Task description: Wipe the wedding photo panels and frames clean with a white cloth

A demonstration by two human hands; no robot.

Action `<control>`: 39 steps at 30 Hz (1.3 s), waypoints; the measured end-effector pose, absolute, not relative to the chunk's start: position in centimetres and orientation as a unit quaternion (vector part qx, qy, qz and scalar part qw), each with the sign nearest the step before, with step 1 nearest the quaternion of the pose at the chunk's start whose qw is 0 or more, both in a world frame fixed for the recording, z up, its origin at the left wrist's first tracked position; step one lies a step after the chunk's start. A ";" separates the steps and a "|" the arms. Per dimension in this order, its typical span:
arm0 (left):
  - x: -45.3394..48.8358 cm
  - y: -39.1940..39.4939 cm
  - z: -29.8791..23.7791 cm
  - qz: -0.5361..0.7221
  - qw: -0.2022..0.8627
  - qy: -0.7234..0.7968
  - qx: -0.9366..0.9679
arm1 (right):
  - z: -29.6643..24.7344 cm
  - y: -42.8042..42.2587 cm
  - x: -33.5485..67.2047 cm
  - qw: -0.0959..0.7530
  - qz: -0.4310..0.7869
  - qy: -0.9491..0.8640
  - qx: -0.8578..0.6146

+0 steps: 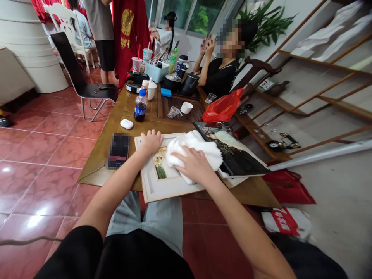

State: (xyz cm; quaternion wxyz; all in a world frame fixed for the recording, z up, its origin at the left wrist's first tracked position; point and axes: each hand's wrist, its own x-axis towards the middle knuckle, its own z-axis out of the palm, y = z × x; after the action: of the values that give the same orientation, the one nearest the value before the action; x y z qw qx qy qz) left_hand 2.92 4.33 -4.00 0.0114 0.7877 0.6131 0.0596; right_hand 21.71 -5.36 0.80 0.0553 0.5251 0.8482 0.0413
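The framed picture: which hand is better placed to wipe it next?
Probably the right hand: it rests on the white cloth over the framed picture. The left hand lies on the frame's edge, without cloth, so it seems better for steadying.

You get bright, even indoor light, with daylight coming through the glass window [188, 15] at the far end. Only a faint shadow falls under your right hand [194, 164]. Glare spots shine on the polished red tile floor [35, 221], and your wide lens bends the tan wooden shelf rails [322, 91] at the right edge.
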 end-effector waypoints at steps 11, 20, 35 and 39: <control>3.0 4.1 -3.9 0.064 0.017 0.619 0.783 | 2.2 -7.6 21.6 0.032 -0.103 0.889 0.444; 3.0 4.2 -4.1 0.068 0.005 0.615 0.785 | 3.6 -9.3 21.5 0.091 -0.086 0.874 0.469; 3.1 4.1 -3.9 0.069 0.013 0.612 0.788 | 3.5 -11.6 21.9 0.111 -0.022 0.850 0.515; 3.1 4.0 -3.8 0.062 0.011 0.606 0.793 | 3.6 -11.4 22.4 0.117 -0.006 0.834 0.539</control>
State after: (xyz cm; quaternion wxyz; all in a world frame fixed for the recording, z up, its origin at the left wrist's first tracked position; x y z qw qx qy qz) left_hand 3.11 4.01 -3.81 0.0111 0.7933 0.6055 0.0622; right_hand 22.36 -11.40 3.65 0.1173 0.5385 0.8344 -0.0064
